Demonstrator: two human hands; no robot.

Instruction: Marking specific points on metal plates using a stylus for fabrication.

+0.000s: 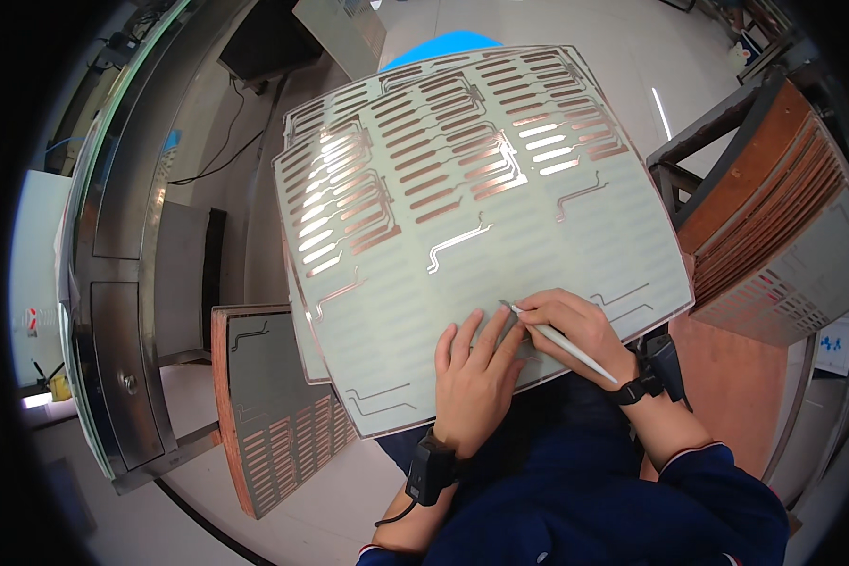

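Note:
A large pale-green circuit board panel [538, 255] with copper traces lies tilted in front of me, another panel's edge showing beneath it. My left hand [476, 377] rests flat near the panel's close edge, fingers stretched out and slightly apart. Just to its right, my right hand [575, 330] pinches a slim, pale-handled craft knife [580, 354]. The small dark metal tip of the knife meets the panel beside the left fingertips. Fine detail under the tip is too small to make out.
Stacked copper-edged panels [774, 236] lean on a metal frame at the right. More panels [283, 406] stand upright at the lower left. A metal cabinet [113, 311] lines the left side. Something bright blue [453, 41] shows behind the panel, and cables lie on the floor.

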